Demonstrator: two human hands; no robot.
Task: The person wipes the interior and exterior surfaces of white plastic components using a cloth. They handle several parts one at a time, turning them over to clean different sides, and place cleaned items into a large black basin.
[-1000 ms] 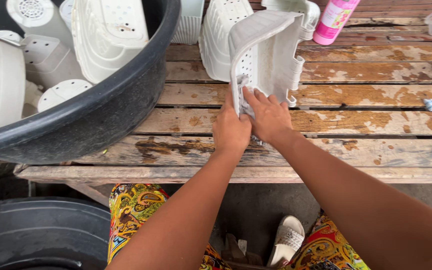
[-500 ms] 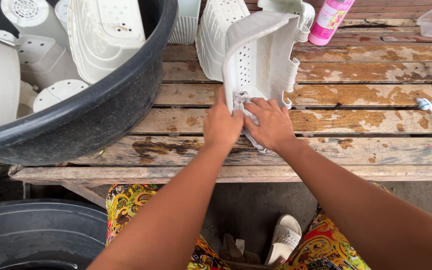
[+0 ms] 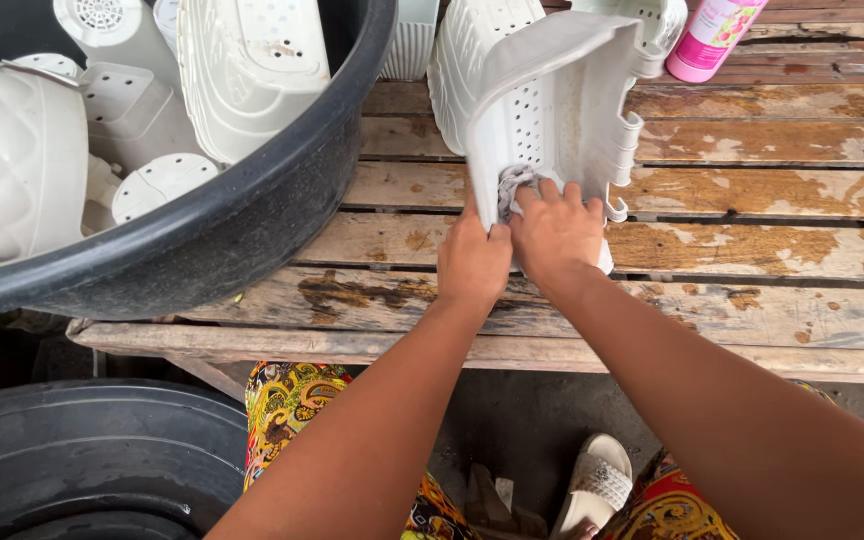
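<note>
A white perforated plastic basket [image 3: 562, 110] stands tilted on the worn wooden table [image 3: 752, 210], its open side facing me. My left hand [image 3: 472, 260] grips the basket's near left edge. My right hand [image 3: 557, 225] presses a small grey cloth [image 3: 512, 185] against the inside of the basket's near wall. Both hands touch each other at the basket's lower rim.
A large black tub [image 3: 252, 220] at the left holds several white plastic pots and baskets. Another white basket [image 3: 462, 50] leans behind the one I hold. A pink bottle [image 3: 712, 35] stands at the back. A second black tub [image 3: 82, 460] sits below on the ground.
Both hands have slid up the basket's near edge; the right hand now presses the cloth inside the basket wall. The basket has stayed tilted in place.
</note>
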